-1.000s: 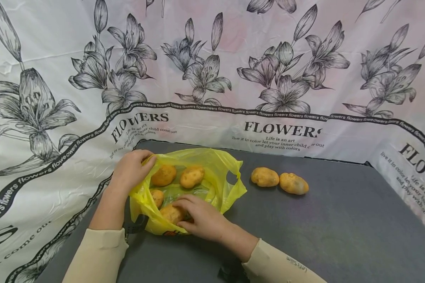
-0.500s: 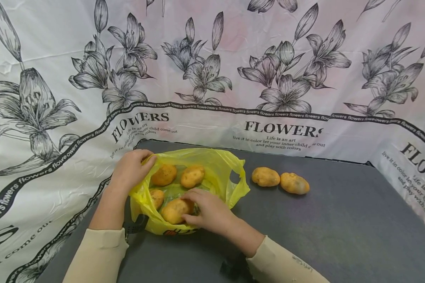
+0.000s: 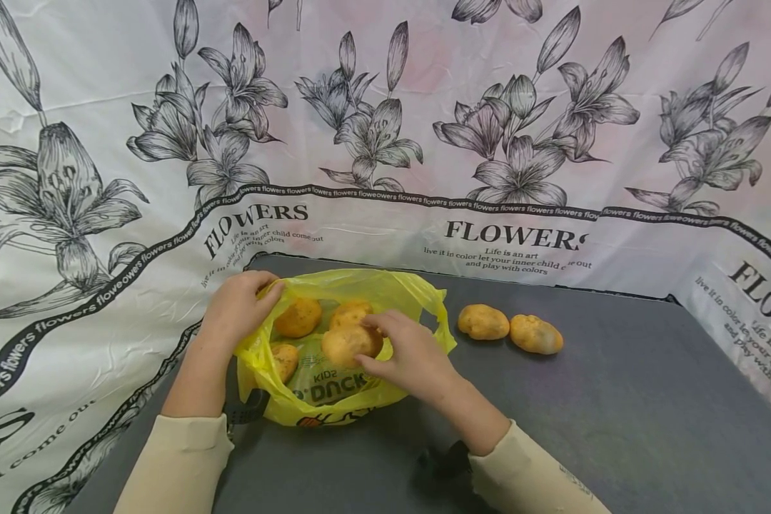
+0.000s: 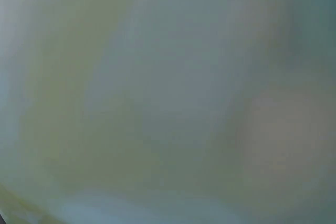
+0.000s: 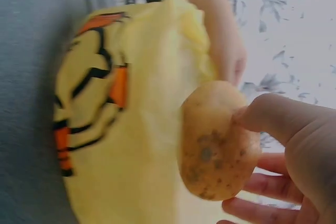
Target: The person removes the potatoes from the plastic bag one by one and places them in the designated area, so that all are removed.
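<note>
A yellow plastic bag (image 3: 395,296) lies on the grey table with its mouth spread wide. My left hand (image 3: 240,307) grips the bag's left rim. Between thumb and fingers, my right hand (image 3: 414,353) holds a potato (image 3: 350,346) over the bag's opening; the right wrist view shows the same potato (image 5: 218,150) with dark spots, beside the printed side of the bag. Inside the bag are a potato at the back left (image 3: 298,319), another potato (image 3: 352,312) partly behind the held one, and a potato (image 3: 285,360) near the left wall. The left wrist view is a blur.
Two potatoes, one (image 3: 483,322) beside the other (image 3: 536,334), lie on the table (image 3: 617,400) right of the bag. A white cloth with flower prints (image 3: 373,235) hangs along the back and both sides of the table.
My right hand has lifted a potato from the front of the bag's inside, up and to the right, uncovering print on the bag's bottom. The left hand stays on the rim.
</note>
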`<state>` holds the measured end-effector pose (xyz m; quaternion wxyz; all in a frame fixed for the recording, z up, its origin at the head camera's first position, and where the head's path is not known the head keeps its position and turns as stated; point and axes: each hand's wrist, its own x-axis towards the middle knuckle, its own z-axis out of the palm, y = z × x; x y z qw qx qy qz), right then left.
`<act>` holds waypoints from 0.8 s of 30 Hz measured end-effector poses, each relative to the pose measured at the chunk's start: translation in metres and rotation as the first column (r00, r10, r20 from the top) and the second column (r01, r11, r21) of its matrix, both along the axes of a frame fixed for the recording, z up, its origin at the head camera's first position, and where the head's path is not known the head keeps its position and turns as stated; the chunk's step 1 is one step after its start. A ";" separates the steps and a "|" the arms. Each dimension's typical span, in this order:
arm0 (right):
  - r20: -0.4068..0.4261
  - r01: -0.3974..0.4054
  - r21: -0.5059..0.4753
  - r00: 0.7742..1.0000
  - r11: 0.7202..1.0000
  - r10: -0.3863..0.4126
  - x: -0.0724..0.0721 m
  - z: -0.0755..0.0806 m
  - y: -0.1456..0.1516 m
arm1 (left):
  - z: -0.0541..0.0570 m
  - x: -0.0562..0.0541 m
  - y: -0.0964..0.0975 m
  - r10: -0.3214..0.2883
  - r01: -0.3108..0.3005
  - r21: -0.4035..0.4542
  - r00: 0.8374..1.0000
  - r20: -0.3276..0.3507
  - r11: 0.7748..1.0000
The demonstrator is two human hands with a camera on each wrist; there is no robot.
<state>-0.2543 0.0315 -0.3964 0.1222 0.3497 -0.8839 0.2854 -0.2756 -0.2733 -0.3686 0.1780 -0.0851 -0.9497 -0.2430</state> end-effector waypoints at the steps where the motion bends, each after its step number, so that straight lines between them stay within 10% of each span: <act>1: -0.008 0.018 0.007 1.000 1.000 -0.018 0.000 0.003 0.002 | 0.000 0.000 0.000 0.000 0.000 0.001 1.000 0.002 1.000; 24: 0.035 0.194 0.014 0.980 0.981 -0.194 0.010 0.067 0.067 | -0.001 0.000 -0.001 0.004 -0.004 0.012 1.000 -0.003 1.000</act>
